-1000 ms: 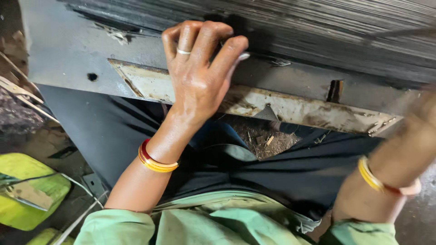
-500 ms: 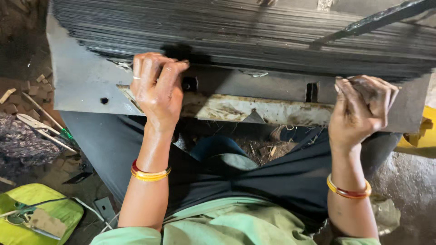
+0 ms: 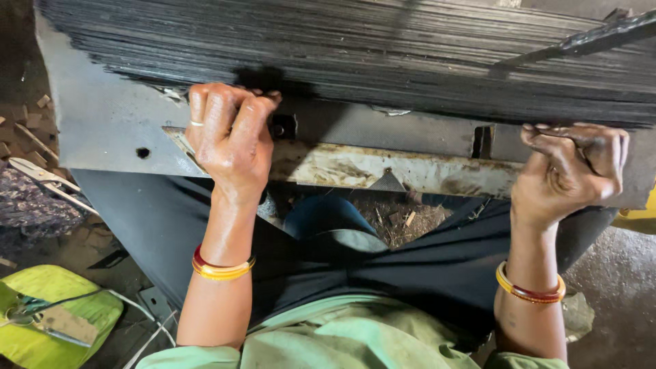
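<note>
View from above of two bare hands at the near edge of a stack of thin dark metal sheets (image 3: 383, 61), which fills the upper part of the picture and rests on a grey metal plate (image 3: 102, 130). The left hand (image 3: 229, 140) is curled, its fingertips pressed against the underside of the stack's edge, its palm lying over a rusty, pale metal strip (image 3: 383, 167) that runs across the plate. The right hand (image 3: 570, 171) is closed in a loose fist at the stack's lower right edge; whether it grips a sheet cannot be told. Each wrist carries yellow and red bangles (image 3: 222, 268). Below lie a dark cloth (image 3: 410, 273) over the lap and a green garment (image 3: 321, 342). A yellow-green bag (image 3: 61, 294) sits at lower left.
</note>
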Motion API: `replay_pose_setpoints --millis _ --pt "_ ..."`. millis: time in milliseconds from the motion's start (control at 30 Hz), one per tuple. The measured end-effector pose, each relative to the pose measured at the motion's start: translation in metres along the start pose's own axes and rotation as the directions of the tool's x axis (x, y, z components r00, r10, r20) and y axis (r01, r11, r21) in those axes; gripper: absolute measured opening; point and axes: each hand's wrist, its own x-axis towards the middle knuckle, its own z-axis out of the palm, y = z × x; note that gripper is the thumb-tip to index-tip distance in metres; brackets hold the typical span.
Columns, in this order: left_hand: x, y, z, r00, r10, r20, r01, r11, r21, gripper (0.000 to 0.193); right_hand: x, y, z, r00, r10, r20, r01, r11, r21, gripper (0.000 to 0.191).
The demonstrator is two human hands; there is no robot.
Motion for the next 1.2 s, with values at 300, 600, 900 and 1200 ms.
replay_pose_setpoints --millis 300,600,900,1200 --pt "-0.003 -0.003 0.000 0.999 -0.001 0.037 -0.002 0.997 0.078 0.019 0.017 -0.007 0.004 0.988 -0.144 0.053 0.151 0.972 -0.179 0.013" --pt "0.004 0.003 -0.002 1.000 -0.004 -0.002 0.004 0.995 0.096 0.021 0.022 -0.024 0.007 0.997 -0.070 0.028 0.074 0.979 -0.189 0.019" --pt "-0.007 0.064 -0.016 0.884 0.065 0.464 -0.063 0.998 -0.020 0.075 0.018 -0.118 0.008 0.895 -0.038 0.444 0.033 0.999 0.020 0.040" --pt "-0.015 0.054 -0.030 0.819 0.217 0.531 -0.271 0.962 0.025 0.045 0.016 -0.127 0.018 0.864 -0.184 0.468 0.273 0.953 -0.129 0.042"
